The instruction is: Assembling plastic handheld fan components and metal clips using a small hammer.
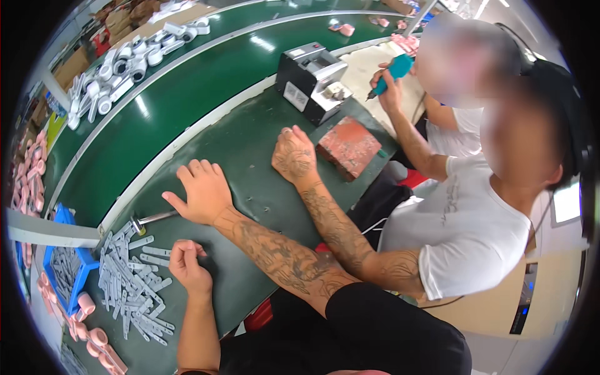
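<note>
My left hand (189,265) is closed, its fingers curled in, beside a pile of flat grey strips (134,284). Nothing sticks out of it, and the inside of its grip is hidden. Farther forward, my right hand (205,192) is held over the green work mat, thumb spread away and fingers loosely bent. A metal-handled tool that looks like a hammer (156,218) lies next to it, with its head by the strips. The near end of its handle passes close to my right thumb, and I see no grip on it.
A co-worker's fist (294,153) rests near a rusty red block (351,147) and a black machine (310,81). Beyond, another person holds a teal power screwdriver (392,75). A green conveyor (187,100) curves behind. At left stand a blue bin (87,269) and pink parts (97,337).
</note>
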The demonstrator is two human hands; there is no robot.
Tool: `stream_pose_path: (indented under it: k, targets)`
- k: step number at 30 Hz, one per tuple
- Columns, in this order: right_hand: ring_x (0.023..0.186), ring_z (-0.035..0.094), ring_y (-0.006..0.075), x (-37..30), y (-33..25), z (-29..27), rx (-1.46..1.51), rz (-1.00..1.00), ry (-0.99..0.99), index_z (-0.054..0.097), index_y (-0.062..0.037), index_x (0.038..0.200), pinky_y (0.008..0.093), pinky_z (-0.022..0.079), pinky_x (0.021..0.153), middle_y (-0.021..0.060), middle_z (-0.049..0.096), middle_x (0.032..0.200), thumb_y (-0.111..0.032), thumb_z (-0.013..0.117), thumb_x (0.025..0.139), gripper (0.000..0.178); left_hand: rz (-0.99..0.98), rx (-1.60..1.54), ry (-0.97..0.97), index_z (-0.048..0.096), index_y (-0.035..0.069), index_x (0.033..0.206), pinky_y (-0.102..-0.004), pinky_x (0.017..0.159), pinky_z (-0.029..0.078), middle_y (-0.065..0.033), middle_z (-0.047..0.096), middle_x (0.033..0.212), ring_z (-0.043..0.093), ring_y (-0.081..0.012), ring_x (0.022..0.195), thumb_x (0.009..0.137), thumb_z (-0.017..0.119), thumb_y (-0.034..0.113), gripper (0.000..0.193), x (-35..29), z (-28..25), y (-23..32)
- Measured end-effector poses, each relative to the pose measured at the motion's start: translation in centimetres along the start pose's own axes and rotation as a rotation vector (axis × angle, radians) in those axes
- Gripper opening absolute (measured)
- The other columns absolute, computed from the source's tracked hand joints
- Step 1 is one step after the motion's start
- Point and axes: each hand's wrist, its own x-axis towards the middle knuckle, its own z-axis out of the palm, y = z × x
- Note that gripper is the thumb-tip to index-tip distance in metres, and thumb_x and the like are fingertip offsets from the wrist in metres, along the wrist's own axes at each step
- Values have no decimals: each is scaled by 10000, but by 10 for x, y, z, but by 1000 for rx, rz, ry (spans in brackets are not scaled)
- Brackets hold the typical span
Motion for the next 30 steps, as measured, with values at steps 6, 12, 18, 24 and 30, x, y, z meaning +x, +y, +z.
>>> stream_pose_path:
  k: [6, 12, 18, 24, 30]
  targets:
    - [705, 709, 358, 9, -3, 22, -21, 123, -126, 676, -77, 789, 494, 528, 624, 113, 703, 740, -468, 694, 987, 439, 331, 412, -93, 655, 23, 934, -437, 945, 488, -131, 665, 935, 609, -337, 991, 939, 707, 65, 67, 3, 16, 7]
    - [684, 707, 323, 19, 14, 34, -17, 117, -11, 656, -102, 836, 475, 516, 691, 104, 714, 753, -309, 722, 986, 265, 439, 708, -269, 757, 69, 1078, -568, 1189, 364, -154, 716, 1309, 548, -462, 1392, 871, 751, 269, 288, 11, 71, 41]
    - [684, 665, 322, 19, -4, 34, 44, 50, 24, 621, -111, 790, 464, 448, 702, 84, 671, 727, -348, 770, 958, 327, 366, 587, -311, 810, 164, 965, -519, 1210, 219, -20, 785, 1120, 570, -357, 1365, 864, 764, 325, 195, 3, 84, 26]
    - [697, 619, 298, 10, -16, 36, 57, -38, -55, 630, -118, 807, 453, 410, 709, 63, 634, 728, -417, 792, 931, 362, 338, 526, -248, 797, 199, 877, -501, 1156, 230, 31, 765, 1052, 576, -297, 1284, 781, 831, 275, 127, -5, 82, 28]
    - [723, 623, 308, 12, -18, 40, -2, -53, -144, 633, -114, 849, 458, 430, 703, 67, 647, 752, -421, 795, 923, 354, 366, 571, -193, 782, 225, 854, -482, 1131, 243, 62, 738, 1036, 589, -260, 1244, 756, 855, 241, 123, 1, 84, 29]
